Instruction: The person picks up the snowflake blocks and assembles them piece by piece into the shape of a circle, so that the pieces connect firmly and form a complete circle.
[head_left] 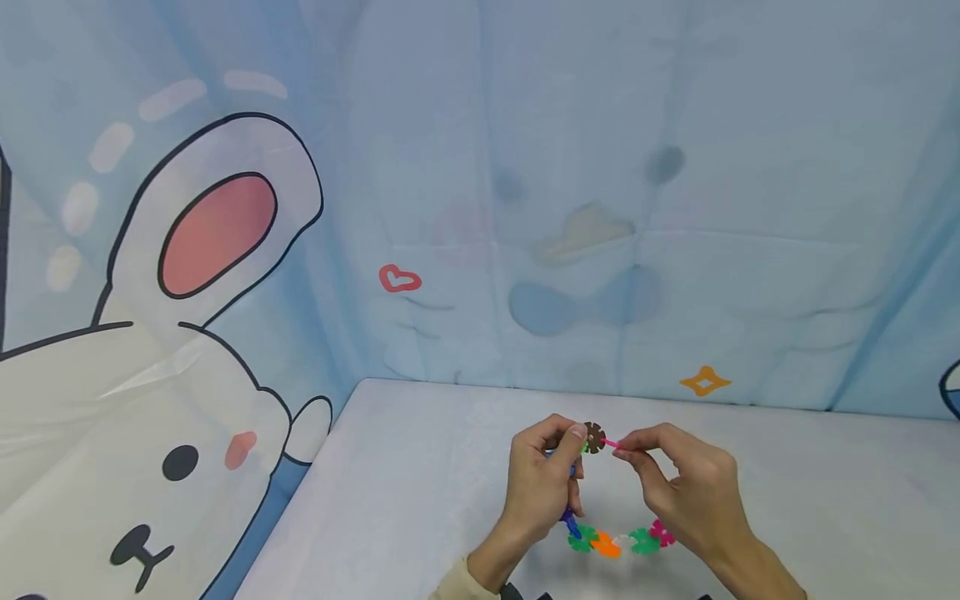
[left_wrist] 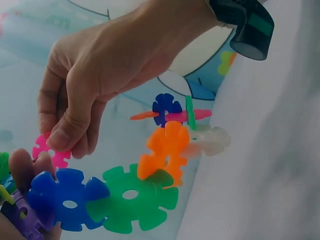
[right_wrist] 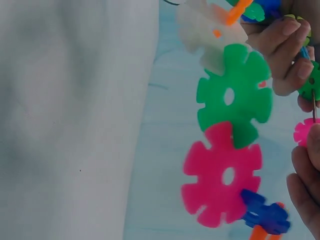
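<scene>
Head view: two bare hands work above a pale table point(head_left: 420, 467), in front of a blue cartoon backdrop point(head_left: 600, 208) with a rabbit figure point(head_left: 150, 400) at 9 o'clock.

The left hand point(head_left: 542, 479) has its fingers curled around one end of a chain of interlocked plastic snowflake discs point(head_left: 618, 540), and its thumb and forefinger pinch a brown disc point(head_left: 594, 437) at the top of that end. The right hand point(head_left: 678, 487), at 3 o'clock of the brown disc, pinches a small pink disc point(head_left: 611, 443) edge-on between thumb and forefinger; this disc lies just beside the brown one, and contact cannot be judged.

The chain hangs in a loop below both hands, at 6 o'clock. Its green, orange, white, green and magenta pieces sit close over the table.

Left wrist view: a blue disc point(left_wrist: 67, 199), green disc point(left_wrist: 132, 197) and orange disc point(left_wrist: 167, 150) follow in sequence.

Right wrist view: a green disc point(right_wrist: 235, 95) slots into a magenta disc point(right_wrist: 222, 175).
</scene>
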